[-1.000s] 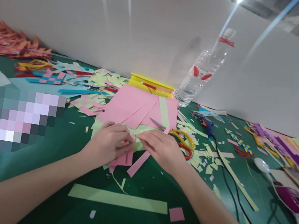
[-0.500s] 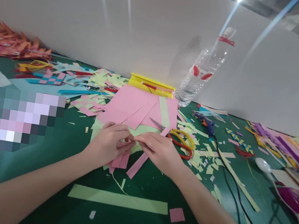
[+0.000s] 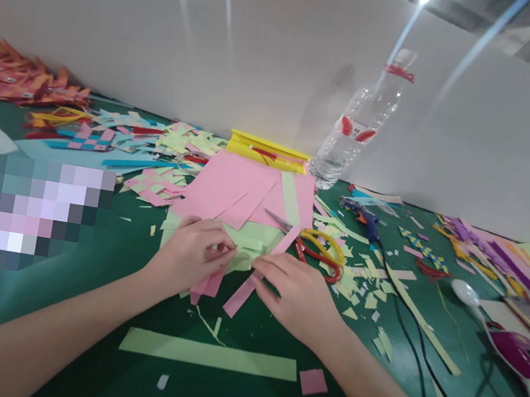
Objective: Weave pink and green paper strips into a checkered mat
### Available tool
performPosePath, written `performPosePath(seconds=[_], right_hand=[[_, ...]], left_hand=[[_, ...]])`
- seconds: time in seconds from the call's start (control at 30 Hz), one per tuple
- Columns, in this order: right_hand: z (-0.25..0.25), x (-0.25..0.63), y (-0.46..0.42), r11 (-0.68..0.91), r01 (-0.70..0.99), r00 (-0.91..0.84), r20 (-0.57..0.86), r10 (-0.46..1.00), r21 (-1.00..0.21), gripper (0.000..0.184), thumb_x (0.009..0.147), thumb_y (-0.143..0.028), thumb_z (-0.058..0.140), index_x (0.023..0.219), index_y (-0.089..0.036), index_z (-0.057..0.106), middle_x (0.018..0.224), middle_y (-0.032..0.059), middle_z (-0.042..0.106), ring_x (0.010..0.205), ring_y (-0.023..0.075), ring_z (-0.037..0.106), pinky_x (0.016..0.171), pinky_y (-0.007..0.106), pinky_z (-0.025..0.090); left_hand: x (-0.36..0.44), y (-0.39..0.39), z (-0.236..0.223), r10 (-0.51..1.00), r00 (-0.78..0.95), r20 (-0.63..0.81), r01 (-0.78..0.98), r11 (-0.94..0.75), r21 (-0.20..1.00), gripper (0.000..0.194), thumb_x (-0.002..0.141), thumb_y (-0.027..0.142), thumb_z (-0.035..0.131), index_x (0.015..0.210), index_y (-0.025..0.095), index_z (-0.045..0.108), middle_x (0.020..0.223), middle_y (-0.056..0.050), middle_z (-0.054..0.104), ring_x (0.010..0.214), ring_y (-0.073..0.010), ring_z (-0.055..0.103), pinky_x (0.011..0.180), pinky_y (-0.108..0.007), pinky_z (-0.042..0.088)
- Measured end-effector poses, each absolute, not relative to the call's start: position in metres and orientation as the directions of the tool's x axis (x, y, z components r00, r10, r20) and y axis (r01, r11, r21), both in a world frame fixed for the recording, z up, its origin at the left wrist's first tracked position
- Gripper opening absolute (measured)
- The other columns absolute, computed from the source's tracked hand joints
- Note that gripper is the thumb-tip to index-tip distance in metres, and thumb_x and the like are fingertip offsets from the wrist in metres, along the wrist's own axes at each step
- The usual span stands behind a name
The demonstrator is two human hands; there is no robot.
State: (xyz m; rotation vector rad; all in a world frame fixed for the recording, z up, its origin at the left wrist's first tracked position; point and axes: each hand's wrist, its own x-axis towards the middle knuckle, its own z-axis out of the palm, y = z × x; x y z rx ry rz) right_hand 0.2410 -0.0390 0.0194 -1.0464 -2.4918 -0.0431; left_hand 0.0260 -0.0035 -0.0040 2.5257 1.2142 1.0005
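Note:
My left hand (image 3: 196, 251) is closed in a pinch, thumb against fingertips, over the craft paper; whatever it grips is too small or hidden to tell. Pink paper strips (image 3: 207, 286) hang below that hand. My right hand (image 3: 297, 294) is a little apart from it, its fingertips drawn close to the thumb beside a long pink strip (image 3: 239, 295); what they hold cannot be made out. Light green paper (image 3: 256, 234) shows between and behind the hands. Just beyond my right hand lie scissors (image 3: 322, 251) with yellow and red handles.
Pink sheets (image 3: 217, 184) lie before a yellow tray (image 3: 267, 152). A plastic bottle (image 3: 356, 132) stands by the wall. At right are a blue glue gun (image 3: 365, 218) with a black cord and a purple-handled tool (image 3: 518, 359). A green strip (image 3: 210, 354) lies in front.
My right hand has moved right and slightly down, away from my left hand, opening a gap where green paper shows. My left hand stays nearly in place.

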Motion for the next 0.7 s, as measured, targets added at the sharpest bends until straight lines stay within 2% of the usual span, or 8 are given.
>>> performPosePath(seconds=[0.07, 0.17, 0.27, 0.33, 0.47, 0.7], right_hand=[[0.017, 0.246, -0.044, 0.736, 0.667, -0.667, 0.349, 0.658, -0.115, 0.025, 0.093, -0.023, 0.047, 0.105, -0.014, 0.067, 0.107, 0.0075, 0.071, 0.099, 0.0197, 0.066, 0.084, 0.034, 0.055], [0.017, 0.257, -0.048, 0.773, 0.625, -0.737, 0.247, 0.629, -0.107, 0.032, 0.093, -0.03, 0.05, 0.116, -0.014, 0.063, 0.121, 0.0079, 0.066, 0.113, 0.021, 0.06, 0.099, 0.038, 0.048], [0.018, 0.267, -0.048, 0.789, 0.604, -0.768, 0.181, 0.614, -0.114, 0.037, 0.093, -0.033, 0.05, 0.123, -0.014, 0.059, 0.127, 0.0075, 0.062, 0.119, 0.0209, 0.056, 0.106, 0.039, 0.043], [0.019, 0.272, -0.048, 0.787, 0.605, -0.765, 0.189, 0.616, -0.118, 0.034, 0.093, -0.032, 0.049, 0.119, -0.015, 0.061, 0.122, 0.0073, 0.065, 0.115, 0.0202, 0.059, 0.106, 0.04, 0.043], [0.022, 0.283, -0.045, 0.783, 0.617, -0.75, 0.237, 0.617, -0.085, 0.027, 0.095, -0.029, 0.045, 0.099, -0.016, 0.069, 0.104, 0.0059, 0.072, 0.096, 0.018, 0.067, 0.102, 0.041, 0.045], [0.027, 0.295, -0.034, 0.734, 0.672, -0.726, 0.289, 0.625, 0.1, 0.03, 0.093, -0.023, 0.047, 0.073, -0.017, 0.069, 0.076, 0.0046, 0.072, 0.079, 0.0175, 0.067, 0.096, 0.041, 0.046]], left_hand=[[0.026, -0.003, -0.004, 0.742, 0.444, 0.503, 0.638, -0.656, 0.404, 0.018, 0.085, 0.026, 0.053, 0.07, 0.02, 0.061, 0.068, 0.002, 0.062, 0.061, -0.0144, 0.056, 0.073, -0.035, 0.036], [0.025, -0.003, -0.004, 0.744, 0.444, 0.499, 0.644, -0.652, 0.4, 0.017, 0.085, 0.024, 0.054, 0.07, 0.02, 0.061, 0.07, 0.002, 0.063, 0.059, -0.0134, 0.055, 0.074, -0.036, 0.036], [0.025, -0.003, -0.004, 0.751, 0.447, 0.486, 0.65, -0.646, 0.401, 0.017, 0.085, 0.024, 0.054, 0.07, 0.02, 0.061, 0.071, 0.002, 0.063, 0.059, -0.0133, 0.054, 0.074, -0.035, 0.037], [0.024, -0.003, -0.004, 0.761, 0.442, 0.474, 0.659, -0.634, 0.404, 0.017, 0.085, 0.025, 0.054, 0.07, 0.02, 0.061, 0.07, 0.003, 0.063, 0.059, -0.0136, 0.055, 0.074, -0.035, 0.037], [0.024, -0.003, -0.005, 0.781, 0.427, 0.456, 0.673, -0.611, 0.416, 0.018, 0.085, 0.026, 0.053, 0.07, 0.02, 0.061, 0.071, 0.002, 0.063, 0.062, -0.0138, 0.056, 0.076, -0.036, 0.037], [0.023, -0.003, -0.004, 0.776, 0.43, 0.462, 0.666, -0.618, 0.417, 0.018, 0.084, 0.026, 0.054, 0.069, 0.02, 0.061, 0.068, 0.003, 0.061, 0.059, -0.013, 0.054, 0.076, -0.037, 0.038]])
